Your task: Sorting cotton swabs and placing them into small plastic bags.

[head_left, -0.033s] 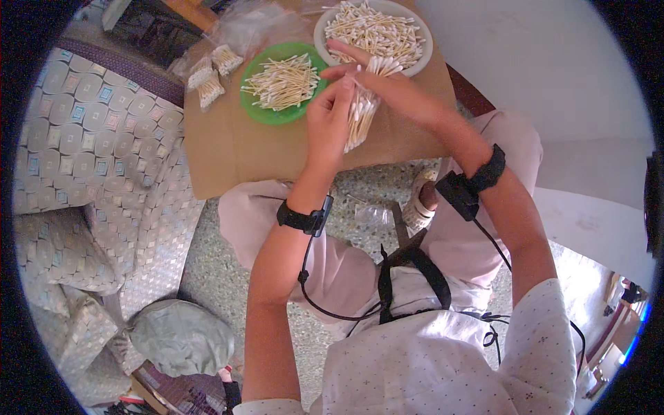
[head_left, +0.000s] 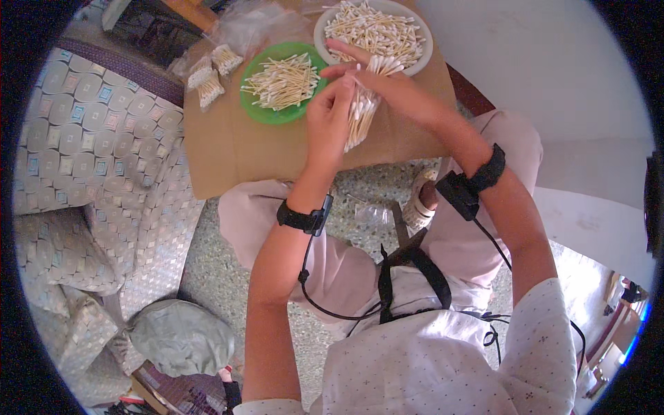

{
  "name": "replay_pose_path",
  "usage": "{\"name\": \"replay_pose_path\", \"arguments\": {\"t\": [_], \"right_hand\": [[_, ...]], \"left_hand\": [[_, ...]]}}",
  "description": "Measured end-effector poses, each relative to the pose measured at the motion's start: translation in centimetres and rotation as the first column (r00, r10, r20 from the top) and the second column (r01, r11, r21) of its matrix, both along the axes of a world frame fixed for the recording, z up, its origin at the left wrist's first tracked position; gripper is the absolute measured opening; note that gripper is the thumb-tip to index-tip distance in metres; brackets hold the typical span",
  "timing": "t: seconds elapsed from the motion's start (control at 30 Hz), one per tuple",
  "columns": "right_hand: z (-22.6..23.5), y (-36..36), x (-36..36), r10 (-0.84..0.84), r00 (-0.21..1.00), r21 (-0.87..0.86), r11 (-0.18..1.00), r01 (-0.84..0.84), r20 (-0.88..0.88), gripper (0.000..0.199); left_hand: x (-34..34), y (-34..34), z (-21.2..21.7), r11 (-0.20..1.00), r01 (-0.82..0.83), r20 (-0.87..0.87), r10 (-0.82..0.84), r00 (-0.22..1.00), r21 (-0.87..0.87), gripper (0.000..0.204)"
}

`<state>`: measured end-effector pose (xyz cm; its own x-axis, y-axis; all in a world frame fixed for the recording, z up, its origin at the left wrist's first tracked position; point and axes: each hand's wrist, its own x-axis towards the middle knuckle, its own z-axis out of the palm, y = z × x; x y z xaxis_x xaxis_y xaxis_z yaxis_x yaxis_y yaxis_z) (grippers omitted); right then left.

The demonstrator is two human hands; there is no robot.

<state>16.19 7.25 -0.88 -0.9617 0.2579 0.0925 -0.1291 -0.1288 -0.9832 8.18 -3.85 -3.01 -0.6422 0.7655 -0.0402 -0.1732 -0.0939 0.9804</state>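
My left hand (head_left: 330, 114) is closed on a clear plastic bag of cotton swabs (head_left: 360, 124), its thumb and fingers pinching the bag's side. The bag hangs tilted over the near part of the cardboard-covered table. Across its upper end lies my right hand (head_left: 387, 86), two fingers pointing left and apart. White tips of a bunch of cotton swabs (head_left: 384, 66) stick out past this hand, which appears to hold them; its palm side and thumb are hidden. Loose swabs fill a green bowl (head_left: 253, 114) at the left and a white bowl (head_left: 427, 34) behind my right hand.
Small packed bundles of swabs (head_left: 207, 84) lie on the cardboard (head_left: 228, 152) at the far left. Crumpled clear plastic bags (head_left: 259, 24) rest behind the green bowl. A patterned cloth-covered seat (head_left: 104, 138) stands to the left, a pale wall (head_left: 553, 83) to the right.
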Motion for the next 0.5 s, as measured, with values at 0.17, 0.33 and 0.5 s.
{"name": "replay_pose_path", "arguments": {"t": [0.17, 0.33, 0.5], "right_hand": [[0.4, 0.0, -0.2, 0.032, 0.999, -0.040, 0.999, -0.033, -0.026, 0.048], [-0.2, 0.2, -0.3, 0.007, 0.998, 0.008, 1.000, -0.006, -0.056, 0.047], [-0.8, 0.5, -0.7, -0.066, 0.997, -0.083, 0.995, 0.063, -0.031, 0.033]], "left_hand": [[-0.5, 0.0, -0.1, 1.000, 0.008, -0.052, -0.009, 0.999, -0.005, 0.037], [-0.4, 0.2, 0.2, 0.999, 0.013, 0.017, -0.014, 1.000, 0.035, 0.030], [-0.5, 0.1, 0.7, 0.999, 0.003, 0.021, -0.004, 1.000, 0.035, 0.031]]}}
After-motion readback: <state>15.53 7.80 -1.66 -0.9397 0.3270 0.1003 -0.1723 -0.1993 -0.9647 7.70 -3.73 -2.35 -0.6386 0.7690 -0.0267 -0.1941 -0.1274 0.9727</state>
